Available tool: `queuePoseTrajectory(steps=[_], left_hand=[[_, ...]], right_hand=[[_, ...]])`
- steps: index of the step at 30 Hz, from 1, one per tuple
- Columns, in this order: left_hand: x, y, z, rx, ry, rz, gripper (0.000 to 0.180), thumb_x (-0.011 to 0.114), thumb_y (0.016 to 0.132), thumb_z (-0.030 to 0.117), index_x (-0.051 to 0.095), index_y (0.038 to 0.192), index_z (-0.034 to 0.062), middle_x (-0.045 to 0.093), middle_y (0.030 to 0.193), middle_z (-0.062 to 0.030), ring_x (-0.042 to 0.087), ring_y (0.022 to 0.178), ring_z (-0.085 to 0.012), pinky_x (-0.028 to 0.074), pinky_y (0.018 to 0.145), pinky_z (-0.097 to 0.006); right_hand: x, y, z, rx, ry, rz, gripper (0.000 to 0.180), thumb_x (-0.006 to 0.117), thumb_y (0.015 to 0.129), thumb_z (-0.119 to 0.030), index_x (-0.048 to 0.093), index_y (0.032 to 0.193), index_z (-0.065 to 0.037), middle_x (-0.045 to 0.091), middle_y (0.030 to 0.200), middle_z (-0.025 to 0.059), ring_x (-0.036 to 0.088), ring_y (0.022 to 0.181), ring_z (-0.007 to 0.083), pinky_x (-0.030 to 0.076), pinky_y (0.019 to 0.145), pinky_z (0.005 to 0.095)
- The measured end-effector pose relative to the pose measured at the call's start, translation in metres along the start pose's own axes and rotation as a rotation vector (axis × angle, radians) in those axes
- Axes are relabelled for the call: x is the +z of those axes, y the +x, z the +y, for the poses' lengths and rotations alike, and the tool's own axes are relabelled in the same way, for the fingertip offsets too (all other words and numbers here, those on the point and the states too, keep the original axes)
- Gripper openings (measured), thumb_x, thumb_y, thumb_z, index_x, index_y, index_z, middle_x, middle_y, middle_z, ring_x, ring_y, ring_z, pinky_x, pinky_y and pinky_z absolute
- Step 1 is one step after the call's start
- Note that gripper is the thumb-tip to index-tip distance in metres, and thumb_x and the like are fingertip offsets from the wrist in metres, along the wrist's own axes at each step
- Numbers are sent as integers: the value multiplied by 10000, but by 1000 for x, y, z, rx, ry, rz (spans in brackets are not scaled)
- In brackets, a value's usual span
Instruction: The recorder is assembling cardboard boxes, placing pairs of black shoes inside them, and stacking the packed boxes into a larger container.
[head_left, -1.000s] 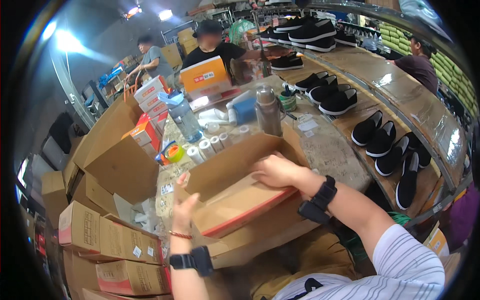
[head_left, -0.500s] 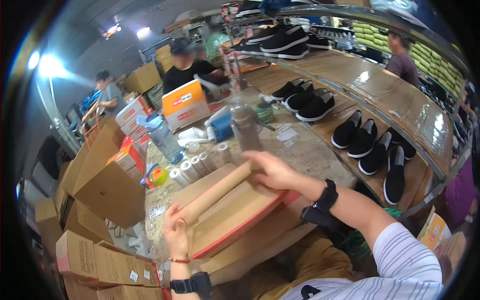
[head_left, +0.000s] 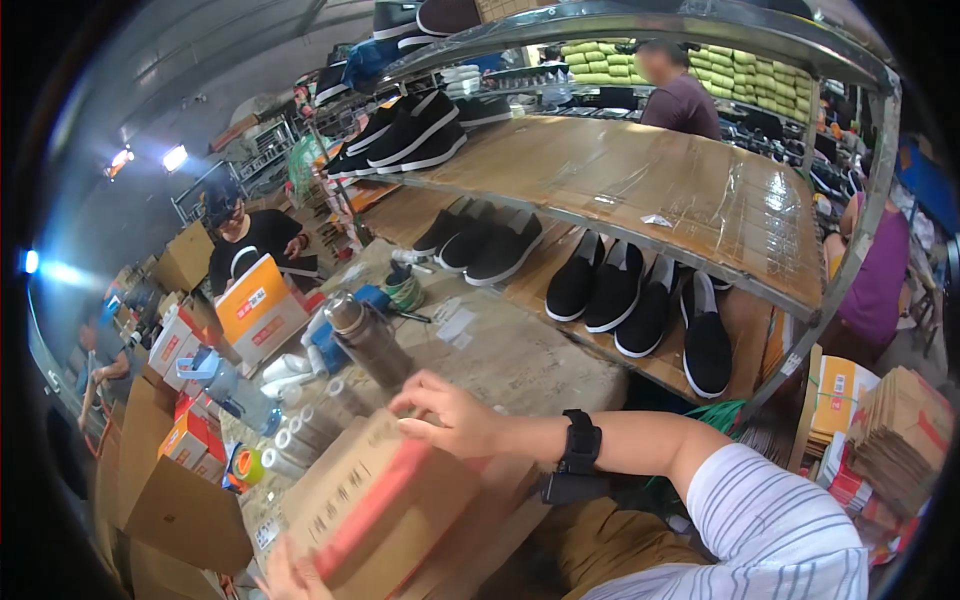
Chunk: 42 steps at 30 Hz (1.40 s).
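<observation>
A brown cardboard shoe box point(head_left: 400, 520) with a red stripe and dark print on its lid lies across the near side of the worktable, its lid down. My right hand point(head_left: 445, 412) has its fingers bent over the box's far right corner. At the opposite, lower left end, my left hand point(head_left: 292, 572) grips the box, partly cut off by the picture's edge and a little blurred. Flat cardboard point(head_left: 505, 480) lies under the box. Just beyond my right hand stands a grey-brown thermos bottle point(head_left: 365, 335).
Clear tape rolls point(head_left: 290, 445), a blue-topped water jug point(head_left: 235, 390) and an orange-and-white box point(head_left: 262, 310) stand along the table's left. Black slip-on shoes point(head_left: 640, 305) line a metal-framed rack point(head_left: 700, 220) on the right. An open carton point(head_left: 190, 505) sits left. A co-worker point(head_left: 255, 235) stands across the table.
The box was open with its inside showing; now its printed lid is down. My right hand has moved to the lid's corner, and my view has turned right.
</observation>
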<state>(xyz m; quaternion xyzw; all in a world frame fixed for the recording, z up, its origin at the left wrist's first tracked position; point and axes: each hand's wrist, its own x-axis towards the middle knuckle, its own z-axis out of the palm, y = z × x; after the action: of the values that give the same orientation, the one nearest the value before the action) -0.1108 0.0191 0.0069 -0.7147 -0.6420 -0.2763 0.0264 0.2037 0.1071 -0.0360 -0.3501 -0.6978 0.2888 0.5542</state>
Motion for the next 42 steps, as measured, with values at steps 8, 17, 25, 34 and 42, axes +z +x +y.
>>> queuePoseTrajectory(steps=[8, 17, 25, 34, 42], left_hand=[[58, -12, 2, 148, 418, -171, 571, 501, 905, 440, 436, 1396, 157, 438, 1377, -183, 385, 1279, -356, 260, 1059, -534], [64, -6, 6, 151, 366, -156, 585, 525, 892, 454, 432, 1401, 179, 470, 1331, -165, 409, 1234, -357, 271, 1047, -504], [70, -15, -6, 168, 351, -41, 750, 759, 666, 162, 467, 1356, 138, 444, 1240, -162, 435, 1186, -321, 274, 1062, -438], [57, -38, 42, 84, 41, 321, 279, 737, 684, 126, 731, 962, 109, 463, 840, -31, 436, 864, -238, 297, 907, -400], [93, -56, 66, 146, -194, 316, 334, 698, 763, 118, 684, 1096, 99, 553, 1014, -58, 491, 1019, -248, 305, 960, -415]], right_hand=[[-171, -18, 139, 160, -1175, 192, 296, 609, 812, -354, 674, 843, -67, 589, 951, 214, 591, 863, 380, 496, 730, 467], [-295, -39, 171, 773, -1060, 508, 572, 687, 786, -433, 589, 1182, -32, 622, 1135, 217, 604, 998, 383, 481, 858, 445], [-217, -47, 114, 429, 346, 530, 212, 605, 867, -208, 690, 874, -14, 684, 756, 55, 644, 690, 153, 500, 640, 264], [-98, -111, 30, 501, 1285, 331, 221, 541, 922, -199, 626, 1011, -15, 669, 870, 86, 651, 765, 182, 537, 696, 295], [-31, -132, -4, 537, 1223, 328, 251, 521, 938, -216, 597, 1056, -8, 662, 919, 97, 651, 789, 186, 546, 715, 306]])
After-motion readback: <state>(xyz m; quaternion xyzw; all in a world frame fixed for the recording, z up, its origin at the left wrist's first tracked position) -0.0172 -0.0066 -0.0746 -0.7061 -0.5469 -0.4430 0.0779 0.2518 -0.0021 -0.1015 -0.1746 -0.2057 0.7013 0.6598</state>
